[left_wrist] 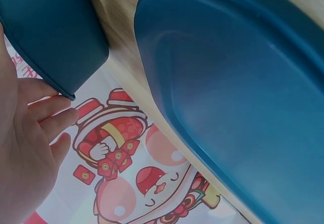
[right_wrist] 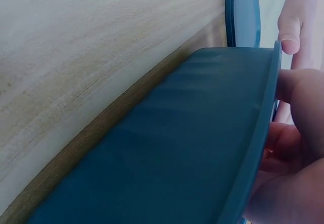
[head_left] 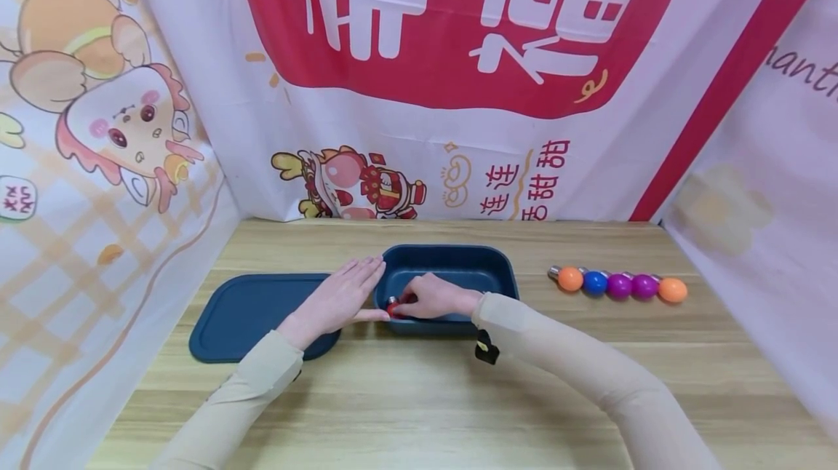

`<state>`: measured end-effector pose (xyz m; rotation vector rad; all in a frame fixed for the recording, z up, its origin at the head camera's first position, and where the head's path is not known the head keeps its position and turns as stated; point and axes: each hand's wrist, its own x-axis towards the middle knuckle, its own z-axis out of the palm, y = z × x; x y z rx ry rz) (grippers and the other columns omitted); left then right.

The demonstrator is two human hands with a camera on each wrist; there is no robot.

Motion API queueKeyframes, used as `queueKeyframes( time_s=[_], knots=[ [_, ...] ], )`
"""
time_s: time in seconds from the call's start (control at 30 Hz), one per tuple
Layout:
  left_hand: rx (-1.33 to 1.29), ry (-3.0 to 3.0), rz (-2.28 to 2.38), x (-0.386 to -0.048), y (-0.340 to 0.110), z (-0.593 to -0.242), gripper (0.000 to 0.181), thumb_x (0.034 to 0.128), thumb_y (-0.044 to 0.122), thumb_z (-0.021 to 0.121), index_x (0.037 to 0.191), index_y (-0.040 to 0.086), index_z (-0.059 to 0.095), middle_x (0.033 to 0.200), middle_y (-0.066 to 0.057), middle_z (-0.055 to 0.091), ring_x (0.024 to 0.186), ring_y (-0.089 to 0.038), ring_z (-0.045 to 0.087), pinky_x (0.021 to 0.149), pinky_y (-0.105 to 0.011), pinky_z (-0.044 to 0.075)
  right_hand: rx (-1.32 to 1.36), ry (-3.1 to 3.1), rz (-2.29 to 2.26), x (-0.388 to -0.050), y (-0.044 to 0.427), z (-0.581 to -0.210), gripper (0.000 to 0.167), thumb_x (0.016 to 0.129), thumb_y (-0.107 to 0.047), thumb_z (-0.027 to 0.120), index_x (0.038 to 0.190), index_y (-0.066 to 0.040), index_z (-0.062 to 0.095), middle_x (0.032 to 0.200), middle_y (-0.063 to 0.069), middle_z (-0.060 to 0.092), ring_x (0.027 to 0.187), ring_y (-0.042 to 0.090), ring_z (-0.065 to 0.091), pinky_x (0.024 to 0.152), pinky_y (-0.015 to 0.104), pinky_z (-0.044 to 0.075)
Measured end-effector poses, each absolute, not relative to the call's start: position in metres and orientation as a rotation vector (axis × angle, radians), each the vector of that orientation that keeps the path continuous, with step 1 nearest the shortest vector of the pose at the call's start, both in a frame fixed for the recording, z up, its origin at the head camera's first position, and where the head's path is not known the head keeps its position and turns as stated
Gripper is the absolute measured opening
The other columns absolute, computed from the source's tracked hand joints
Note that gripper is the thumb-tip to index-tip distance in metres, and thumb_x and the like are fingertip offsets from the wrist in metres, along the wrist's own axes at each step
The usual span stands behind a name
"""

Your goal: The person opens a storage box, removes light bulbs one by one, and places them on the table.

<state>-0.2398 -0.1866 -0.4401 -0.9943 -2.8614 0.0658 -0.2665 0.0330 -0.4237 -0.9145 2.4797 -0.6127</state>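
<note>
A dark blue rectangular box (head_left: 452, 257) stands uncovered on the table. Inside its left end my right hand (head_left: 432, 297) pinches a small red bulb (head_left: 393, 307) with a silver base, low near the front left corner. The fingers hide part of that bulb, and in the right wrist view the box wall covers it. My left hand (head_left: 340, 297) lies against the left side of the box, its fingers fairly straight at the rim. In the left wrist view those fingertips (left_wrist: 63, 102) touch the box's edge. Under and beside the left forearm lies the flat blue lid (head_left: 255, 310).
To the right of the box, several coloured bulbs lie in a row: an orange bulb (head_left: 570, 279), a blue bulb (head_left: 595, 282), purple ones (head_left: 619, 285) and another orange bulb (head_left: 672, 290). Printed cloth (head_left: 458, 99) walls in the wooden table (head_left: 419, 397) at back and sides.
</note>
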Motion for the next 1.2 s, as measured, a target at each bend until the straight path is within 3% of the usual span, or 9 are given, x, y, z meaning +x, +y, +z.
queueKeyframes(
  time_s=[0.3, 0.5, 0.77, 0.97, 1.2],
  knots=[
    [-1.000, -2.864, 0.026, -0.241, -0.186, -0.442, 0.095, 0.0903, 0.073, 0.044, 0.153, 0.001, 0.035, 0.161, -0.016, 0.032, 0.150, -0.031, 0.034, 0.124, -0.048, 0.029, -0.926, 2.467, -0.587, -0.269, 0.031, -0.425, 0.024, 0.096, -0.033, 0.065, 0.088, -0.012, 0.072, 0.066, -0.003, 0.059, 0.055, 0.010, 0.052, 0.054, 0.017, 0.040],
    [-1.002, -2.865, 0.008, -0.241, -0.185, -0.442, 0.095, 0.0901, 0.072, 0.046, 0.153, 0.001, 0.035, 0.162, -0.016, 0.032, 0.150, -0.031, 0.033, 0.124, -0.047, 0.028, -0.921, 2.470, -0.596, -0.268, 0.034, -0.427, 0.019, 0.096, -0.029, 0.066, 0.098, -0.011, 0.073, 0.072, -0.002, 0.063, 0.060, 0.010, 0.055, 0.058, 0.017, 0.043],
    [-0.988, -2.869, 0.005, -0.240, -0.184, -0.442, 0.095, 0.0900, 0.071, 0.048, 0.153, 0.001, 0.035, 0.161, -0.017, 0.032, 0.150, -0.031, 0.033, 0.124, -0.048, 0.028, -0.945, 2.519, -0.634, -0.269, 0.045, -0.422, 0.031, 0.095, -0.033, 0.067, 0.113, -0.008, 0.072, 0.087, 0.001, 0.071, 0.069, 0.010, 0.060, 0.067, 0.019, 0.052],
    [-0.978, -2.861, -0.018, -0.239, -0.184, -0.441, 0.093, 0.0895, 0.067, 0.055, 0.152, 0.000, 0.037, 0.161, -0.018, 0.033, 0.149, -0.032, 0.034, 0.123, -0.048, 0.029, -0.914, 2.562, -0.653, -0.269, 0.056, -0.416, 0.035, 0.093, -0.033, 0.070, 0.119, -0.009, 0.070, 0.100, 0.003, 0.073, 0.078, 0.011, 0.062, 0.080, 0.024, 0.059],
    [-0.963, -2.877, -0.028, -0.240, -0.186, -0.443, 0.093, 0.0900, 0.068, 0.054, 0.152, 0.001, 0.036, 0.161, -0.017, 0.033, 0.150, -0.032, 0.034, 0.123, -0.049, 0.029, -0.906, 2.603, -0.702, -0.270, 0.073, -0.410, 0.034, 0.091, -0.029, 0.072, 0.119, -0.009, 0.069, 0.105, 0.005, 0.073, 0.082, 0.012, 0.062, 0.079, 0.025, 0.059]
  ],
)
